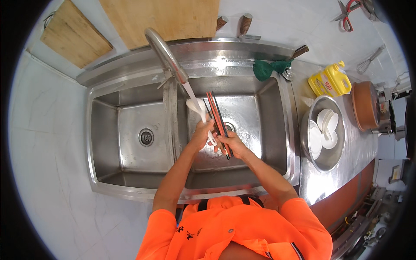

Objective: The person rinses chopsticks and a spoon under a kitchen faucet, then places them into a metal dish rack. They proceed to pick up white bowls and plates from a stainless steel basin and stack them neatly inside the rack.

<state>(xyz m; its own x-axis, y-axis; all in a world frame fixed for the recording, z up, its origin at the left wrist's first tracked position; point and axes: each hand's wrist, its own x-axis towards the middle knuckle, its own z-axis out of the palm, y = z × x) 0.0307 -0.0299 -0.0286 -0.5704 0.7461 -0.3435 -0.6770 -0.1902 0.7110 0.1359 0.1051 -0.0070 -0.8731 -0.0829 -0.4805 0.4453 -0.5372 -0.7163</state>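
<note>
Over the right basin [273,125] of a steel double sink, both my hands are close together. My left hand [200,136] is closed around a white spoon [195,105], its wide head pointing away from me and its handle coming out below the fingers. My right hand [233,145] grips a bundle of chopsticks [219,119], black and red, slanting up to the left. Some chopsticks lie against my left fingers too; whether that hand also holds them I cannot tell. Water runs from the tall faucet [169,56] onto the spoon's head.
Right of the sink stands a steel bowl [305,134] holding white spoons and dishes. Behind it are a yellow jug [329,81] and a brown pot [365,106]. Green scrubbing cloth [263,69] lies at the back rim. Cutting boards [76,34] and knives [245,24] are beyond the sink.
</note>
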